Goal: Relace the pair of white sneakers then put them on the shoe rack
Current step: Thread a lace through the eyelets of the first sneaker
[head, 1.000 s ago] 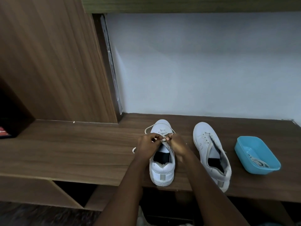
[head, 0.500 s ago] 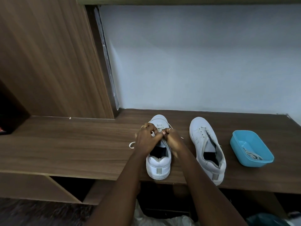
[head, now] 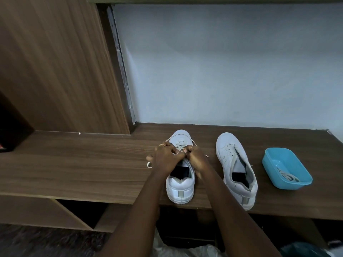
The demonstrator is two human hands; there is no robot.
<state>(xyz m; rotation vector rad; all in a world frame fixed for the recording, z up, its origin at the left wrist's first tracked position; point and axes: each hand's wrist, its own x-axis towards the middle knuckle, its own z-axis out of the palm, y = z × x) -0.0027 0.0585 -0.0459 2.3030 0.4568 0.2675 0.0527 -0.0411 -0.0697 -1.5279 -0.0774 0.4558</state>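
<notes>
- The white low-top leather-look sneaker (head: 181,190) I am lacing stands in the lower centre of the frame. Its heel is toward me at the front edge of the brown wooden desk (head: 74,164), and its toe points up the frame.
- My left hand (head: 165,158) and right hand (head: 194,156) meet over the middle of its upper. The fingers (head: 168,147) of both are curled and pinch the white flat lace (head: 149,164), whose loose ends trail out to the left and right of the shoe.
- I judge the step to be drawing a crossing snug at the middle eyelets. To do it well, I pull both ends evenly so that neither tail comes out short.
- I lay the lace flat and untwisted before feeding the next pair of holes.
- The heel sits close to the desk's edge, so I pull sideways rather than toward me, or the shoe may slide off.
- The second white sneaker (head: 235,164), just to the right, shows bare eyelets. I take its lace to be the pale coil (head: 288,176) in the blue plastic tub (head: 278,156) at the right of the frame.
</notes>
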